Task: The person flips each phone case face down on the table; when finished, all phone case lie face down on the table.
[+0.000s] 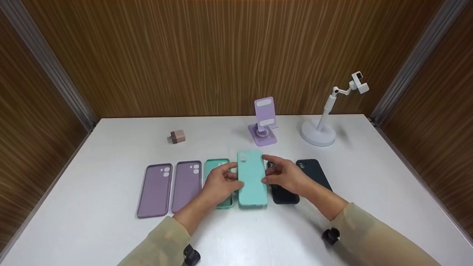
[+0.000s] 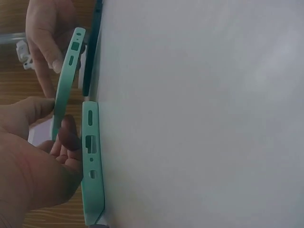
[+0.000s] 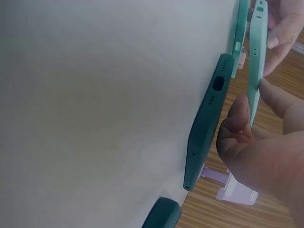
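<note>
A mint green phone case (image 1: 252, 181), its back facing up and the camera cutout at the top left, is held between both hands just over the table. My left hand (image 1: 220, 183) pinches its left edge, thumb on the back and fingers underneath. On the opposite edge my right hand (image 1: 286, 174) holds it between thumb and fingers, as the right wrist view also shows of the mint case (image 3: 257, 52). Under the left hand lies a second green case (image 1: 226, 203), open side up. Beneath the right hand is a dark case (image 1: 285, 195), partly hidden.
Two purple cases (image 1: 155, 190) lie side by side at the left; another dark case (image 1: 315, 173) lies at the right, partly behind the forearm. Farther back stand a pink charger plug (image 1: 178, 136), a purple phone stand (image 1: 265, 112) and a white stand with jointed arm (image 1: 318, 133).
</note>
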`<state>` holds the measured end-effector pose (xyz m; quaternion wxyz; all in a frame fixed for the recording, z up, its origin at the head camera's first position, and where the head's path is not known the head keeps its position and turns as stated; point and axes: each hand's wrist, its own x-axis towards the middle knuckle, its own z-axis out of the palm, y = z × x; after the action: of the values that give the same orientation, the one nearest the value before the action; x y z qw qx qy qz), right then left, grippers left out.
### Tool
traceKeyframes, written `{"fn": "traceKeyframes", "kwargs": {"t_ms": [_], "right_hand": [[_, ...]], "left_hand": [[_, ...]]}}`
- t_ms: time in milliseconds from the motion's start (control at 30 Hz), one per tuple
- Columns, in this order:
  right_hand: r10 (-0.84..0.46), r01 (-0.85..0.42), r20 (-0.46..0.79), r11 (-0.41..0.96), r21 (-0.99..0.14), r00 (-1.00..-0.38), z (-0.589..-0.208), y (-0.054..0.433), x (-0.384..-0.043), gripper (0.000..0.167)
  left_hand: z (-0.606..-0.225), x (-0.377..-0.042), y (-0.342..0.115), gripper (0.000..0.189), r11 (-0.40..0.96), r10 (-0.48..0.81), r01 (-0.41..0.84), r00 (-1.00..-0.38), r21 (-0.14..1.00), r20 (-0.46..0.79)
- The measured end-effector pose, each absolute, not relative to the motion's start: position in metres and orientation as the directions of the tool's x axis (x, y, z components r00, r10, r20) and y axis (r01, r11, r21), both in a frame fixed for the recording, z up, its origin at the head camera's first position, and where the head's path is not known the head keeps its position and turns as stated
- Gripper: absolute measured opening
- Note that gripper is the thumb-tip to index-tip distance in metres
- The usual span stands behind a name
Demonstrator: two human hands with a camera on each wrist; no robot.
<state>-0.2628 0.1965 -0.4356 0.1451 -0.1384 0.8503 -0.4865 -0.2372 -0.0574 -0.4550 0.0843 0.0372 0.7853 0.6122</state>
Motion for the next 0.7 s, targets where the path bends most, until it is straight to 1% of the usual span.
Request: {"fn": "traceKeyframes", "kwargs": {"t_ms": [233, 700], "right_hand": [[-0.415, -0.112, -0.116, 0.486, -0.867, -0.903, -0.4360, 0.1978, -0.2641, 0.078], [-0.448, -0.142, -0.113, 0.497, -0.856, -0.887, -0.4389, 0.1967, -0.2653, 0.085]], "left_hand": [[-0.4562, -0.2389, -0.0582, 0.071, 0.286, 0.193, -0.028, -0.977, 0.958, -0.086], [-0.4584, -0.2392, -0.0558, 0.071, 0.371, 0.172, -0.032, -0.980, 0.928, -0.102]]}}
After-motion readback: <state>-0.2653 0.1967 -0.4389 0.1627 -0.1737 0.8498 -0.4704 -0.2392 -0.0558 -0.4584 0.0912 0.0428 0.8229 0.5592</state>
